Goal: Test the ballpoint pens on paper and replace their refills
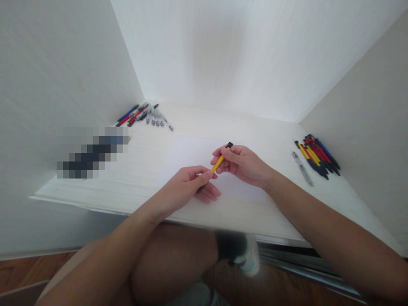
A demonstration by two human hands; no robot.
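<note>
White desk [134, 178] boxed by walls on three sides, front edge open. Paper sheet [191, 155] centred. Pen piles far left [143, 114] and right [317, 157]. Right hand [244, 163] and left hand [188, 187] pinch yellow pen [220, 160] above sheet.

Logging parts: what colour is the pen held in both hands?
The pen is yellow with a black top end; head view.
</note>
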